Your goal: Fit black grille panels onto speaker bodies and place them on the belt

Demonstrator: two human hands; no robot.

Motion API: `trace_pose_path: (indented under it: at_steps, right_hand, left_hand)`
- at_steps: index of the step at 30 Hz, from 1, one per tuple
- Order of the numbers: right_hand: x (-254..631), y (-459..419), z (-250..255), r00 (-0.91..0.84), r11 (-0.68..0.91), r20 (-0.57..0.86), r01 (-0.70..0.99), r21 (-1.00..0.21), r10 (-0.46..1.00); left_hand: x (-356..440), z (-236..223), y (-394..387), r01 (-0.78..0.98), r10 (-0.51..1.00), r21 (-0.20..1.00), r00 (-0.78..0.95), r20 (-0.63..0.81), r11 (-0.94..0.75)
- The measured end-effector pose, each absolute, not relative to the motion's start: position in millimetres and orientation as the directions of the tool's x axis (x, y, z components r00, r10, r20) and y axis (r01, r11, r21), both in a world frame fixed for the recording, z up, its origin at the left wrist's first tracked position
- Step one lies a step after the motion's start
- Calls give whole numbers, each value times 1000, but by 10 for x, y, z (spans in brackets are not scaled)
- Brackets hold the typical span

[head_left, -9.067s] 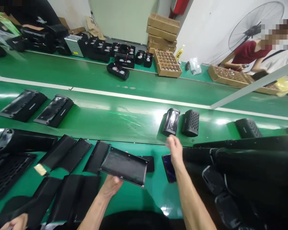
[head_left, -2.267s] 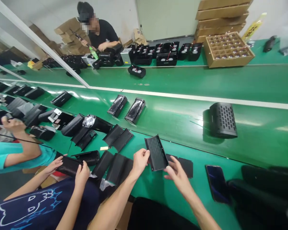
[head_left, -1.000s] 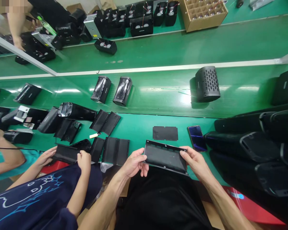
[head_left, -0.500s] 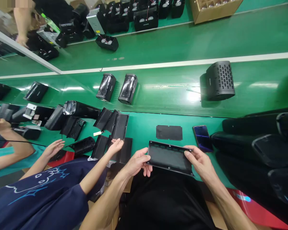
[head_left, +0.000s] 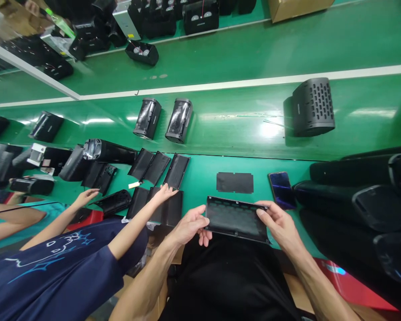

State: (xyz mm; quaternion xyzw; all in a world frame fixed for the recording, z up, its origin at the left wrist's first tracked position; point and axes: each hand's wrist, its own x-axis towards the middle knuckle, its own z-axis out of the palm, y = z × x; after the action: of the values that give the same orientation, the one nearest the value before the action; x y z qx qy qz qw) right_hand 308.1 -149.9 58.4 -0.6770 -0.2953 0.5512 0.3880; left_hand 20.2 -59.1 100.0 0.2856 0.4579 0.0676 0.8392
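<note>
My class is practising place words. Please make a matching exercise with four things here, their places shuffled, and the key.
1. phone
2. flat black sheet
3. shallow black panel
4. case with perforated front

A. on the green table, left of the phone
B. held by the left hand and right hand
C. on the green surface beyond the table
D. on the table, right of the sheet

Pairs: 1-D, 2-A, 3-B, 4-C

Head camera | on the wearer's head | faces forward and steeply down | close: left hand, right hand, black panel, low centre | mid-depth: green belt, crossing the frame sideways | far: cardboard box, cropped by top edge
</note>
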Motion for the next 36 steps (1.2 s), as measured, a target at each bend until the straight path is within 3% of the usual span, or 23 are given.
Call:
trace_pose_path:
  at_steps: [36]
  right_hand:
    - [3002, -1357, 869, 274, -531, -508, 12, -847, 817]
  left_hand:
    - [156, 907, -594, 135, 401, 558, 561, -724, 819]
